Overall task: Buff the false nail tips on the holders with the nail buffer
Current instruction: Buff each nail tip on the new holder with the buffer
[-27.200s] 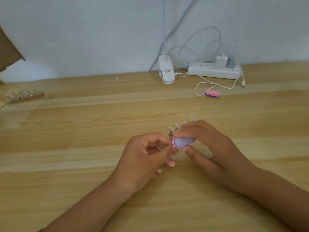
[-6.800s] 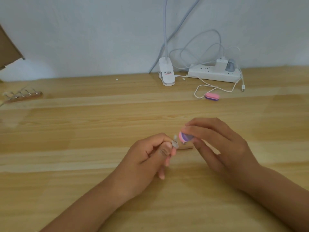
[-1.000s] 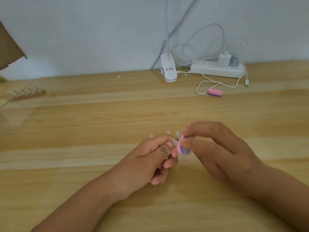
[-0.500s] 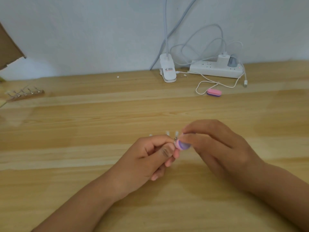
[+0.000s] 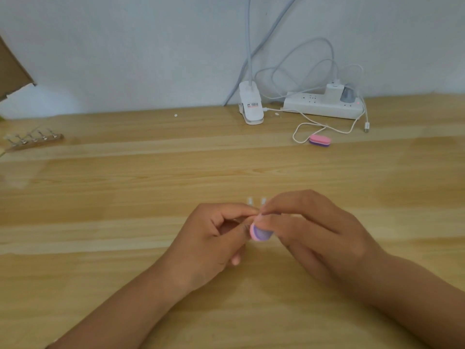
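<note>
Pinching nail buffer in right grip, against false nail tips above bench; left grip clenched round mostly hidden holder. Likely featherlight, thin, brittle: best steadied low at holder base.

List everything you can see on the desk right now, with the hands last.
false nail tips: two visible, clear, just behind the hands; the near holder is hidden by the fingers
nail buffer: one, pink and purple, in the right hand
spare buffer: one, pink and purple, far right, beside the cable
second holder: one, wooden strip with metal stands, far left
lamp clip: one, white, by the wall
power strip: one, white, right of the clip
cable: one, white, looped on the table
cardboard: one, brown, left edge
table: one, light wood
left hand: fingers curled, apparently pinching the near holder
right hand: grips the nail buffer
</note>
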Demonstrator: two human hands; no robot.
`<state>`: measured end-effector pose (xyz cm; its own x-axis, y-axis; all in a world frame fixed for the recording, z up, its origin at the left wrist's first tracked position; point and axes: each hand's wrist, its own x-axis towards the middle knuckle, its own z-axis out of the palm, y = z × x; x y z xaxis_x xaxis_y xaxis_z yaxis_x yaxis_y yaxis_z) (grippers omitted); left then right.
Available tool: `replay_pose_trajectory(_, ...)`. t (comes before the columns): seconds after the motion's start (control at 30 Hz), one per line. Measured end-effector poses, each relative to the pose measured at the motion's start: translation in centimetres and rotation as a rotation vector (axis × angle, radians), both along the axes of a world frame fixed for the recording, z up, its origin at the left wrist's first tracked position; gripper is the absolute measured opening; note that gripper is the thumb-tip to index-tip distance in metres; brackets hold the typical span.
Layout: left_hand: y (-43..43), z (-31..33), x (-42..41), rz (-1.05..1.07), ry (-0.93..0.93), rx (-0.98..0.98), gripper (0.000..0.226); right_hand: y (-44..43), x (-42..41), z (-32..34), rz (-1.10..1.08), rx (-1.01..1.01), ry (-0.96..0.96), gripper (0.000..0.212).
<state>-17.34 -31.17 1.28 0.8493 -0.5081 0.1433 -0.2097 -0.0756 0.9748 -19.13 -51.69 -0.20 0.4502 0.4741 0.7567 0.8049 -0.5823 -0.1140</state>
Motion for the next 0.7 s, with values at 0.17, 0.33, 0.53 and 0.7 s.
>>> replay_pose_trajectory(0.17, 0.1, -0.1, 0.1, 0.039, -0.002, -0.001, 0.018, -1.5, 0.7, 0.3, -0.042, -0.041, 0.010, 0.024)
replay_pose_trajectory(0.33, 0.2, -0.3, -0.1, 0.049, 0.024, 0.007, 0.015, -0.7, 0.2, -0.3, -0.009, -0.023, 0.024, 0.025)
replay_pose_trajectory(0.53, 0.0, -0.3, 0.1, 0.102, -0.025, 0.024, 0.013, -1.7, 0.7, 0.3, -0.031, -0.033, 0.043, 0.023)
replay_pose_trajectory(0.7, 0.1, -0.3, -0.2, 0.087, -0.064, 0.029, 0.026, 0.0, 0.0, -0.4, 0.038, -0.034, 0.008, 0.021)
